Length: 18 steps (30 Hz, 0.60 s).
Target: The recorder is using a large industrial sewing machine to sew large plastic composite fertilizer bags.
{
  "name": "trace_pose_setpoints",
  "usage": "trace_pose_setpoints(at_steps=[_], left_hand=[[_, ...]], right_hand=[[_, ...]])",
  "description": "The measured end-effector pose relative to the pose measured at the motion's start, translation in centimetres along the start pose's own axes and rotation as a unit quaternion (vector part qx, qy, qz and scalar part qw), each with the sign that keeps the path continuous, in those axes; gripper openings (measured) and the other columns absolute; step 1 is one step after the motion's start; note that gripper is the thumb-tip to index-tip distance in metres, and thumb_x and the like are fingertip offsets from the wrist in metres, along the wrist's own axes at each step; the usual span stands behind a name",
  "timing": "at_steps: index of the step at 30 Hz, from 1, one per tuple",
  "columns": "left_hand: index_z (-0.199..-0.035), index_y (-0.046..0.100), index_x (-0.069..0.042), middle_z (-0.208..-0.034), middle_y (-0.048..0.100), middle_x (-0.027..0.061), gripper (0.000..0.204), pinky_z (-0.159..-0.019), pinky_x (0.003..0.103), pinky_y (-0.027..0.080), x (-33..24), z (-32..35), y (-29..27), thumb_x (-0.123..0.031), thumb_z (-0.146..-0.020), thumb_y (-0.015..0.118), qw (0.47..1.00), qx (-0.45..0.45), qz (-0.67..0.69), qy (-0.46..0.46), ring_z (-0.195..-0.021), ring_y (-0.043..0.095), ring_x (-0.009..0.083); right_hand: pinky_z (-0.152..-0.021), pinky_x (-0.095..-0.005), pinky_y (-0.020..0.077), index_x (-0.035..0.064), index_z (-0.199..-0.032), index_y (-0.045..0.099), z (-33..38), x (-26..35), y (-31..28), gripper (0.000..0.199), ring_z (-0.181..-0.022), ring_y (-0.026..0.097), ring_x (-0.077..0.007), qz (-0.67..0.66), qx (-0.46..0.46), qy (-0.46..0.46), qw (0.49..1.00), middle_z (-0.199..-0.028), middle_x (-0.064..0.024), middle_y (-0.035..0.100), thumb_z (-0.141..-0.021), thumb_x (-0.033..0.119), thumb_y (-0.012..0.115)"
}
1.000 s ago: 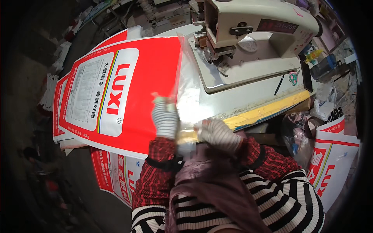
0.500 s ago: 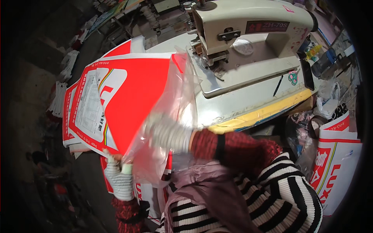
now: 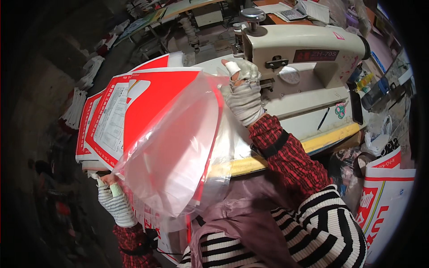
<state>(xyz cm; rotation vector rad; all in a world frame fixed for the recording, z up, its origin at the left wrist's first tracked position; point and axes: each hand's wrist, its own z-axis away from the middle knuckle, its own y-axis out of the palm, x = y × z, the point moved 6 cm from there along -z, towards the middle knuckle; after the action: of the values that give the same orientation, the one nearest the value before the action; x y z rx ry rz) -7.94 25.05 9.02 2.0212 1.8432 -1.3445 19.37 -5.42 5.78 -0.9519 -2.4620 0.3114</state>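
A red and white printed sack [image 3: 152,96] lies on a stack of similar sacks, at the left of the sewing machine. Its clear plastic liner [image 3: 167,165] bulges toward me, with the pale inside showing. At the near left corner, my left hand [image 3: 117,203], in a striped fingerless glove, is closed on the sack's edge. My right hand [image 3: 245,91], gloved and with white tape on a finger, is beside the head of the sewing machine [image 3: 304,53]. Its fingers are curled at the far corner of the liner; the exact grip is partly hidden.
Scissors [image 3: 340,110], a pen [image 3: 323,119] and a black phone [image 3: 356,107] lie on the table's right side. Yellow edging [image 3: 330,137] runs along the table front. More printed sacks [image 3: 388,201] stand at my right. A calculator [image 3: 294,14] sits behind the machine.
My right hand has swept from the near side of the liner up and right to the machine head. The liner has spread open and billowed. My left hand has shifted slightly left.
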Motion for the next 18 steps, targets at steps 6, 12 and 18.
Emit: trace_pose_setpoints(at_steps=[6,12,18], left_hand=[[-0.087,0.056,0.0,-0.056,0.044,-0.0042,0.015,-0.042,0.019,0.03,0.6,0.7,-0.2,-0.012,-0.093,0.05,0.982,-0.038,0.138,-0.126,-0.044,0.033,0.0009],[-0.086,0.054,0.0,-0.067,0.055,0.0027,0.009,-0.051,0.026,0.04,0.1,3.1,-2.0,-0.006,-0.091,0.049,0.969,0.018,-0.142,0.199,-0.054,0.049,0.0109],[-0.092,0.055,-0.002,-0.069,0.059,0.0141,0.014,-0.057,0.039,0.047,-0.2,6.4,-2.6,-0.003,-0.078,0.053,0.919,0.066,-0.283,0.268,-0.05,0.051,0.03]], right_hand=[[-0.072,-0.0363,0.0508,0.0068,-0.086,0.062,5.9,3.8,8.1,0.011,-0.071,0.06,-0.0293,-0.277,0.355,-0.056,0.891,-0.076,-0.0135,0.06,-0.084,0.014,0.054],[-0.08,-0.0344,0.0489,0.01,-0.088,0.064,-2.0,-0.4,8.2,0.011,-0.081,0.059,-0.0276,-0.156,0.243,0.12,0.95,-0.087,-0.011,0.06,-0.082,0.013,0.054],[-0.08,-0.0346,0.0478,0.0134,-0.082,0.068,-10.1,4.3,7.3,0.011,-0.085,0.061,-0.0265,-0.042,0.041,-0.194,0.979,-0.083,-0.0084,0.065,-0.075,0.01,0.059]])
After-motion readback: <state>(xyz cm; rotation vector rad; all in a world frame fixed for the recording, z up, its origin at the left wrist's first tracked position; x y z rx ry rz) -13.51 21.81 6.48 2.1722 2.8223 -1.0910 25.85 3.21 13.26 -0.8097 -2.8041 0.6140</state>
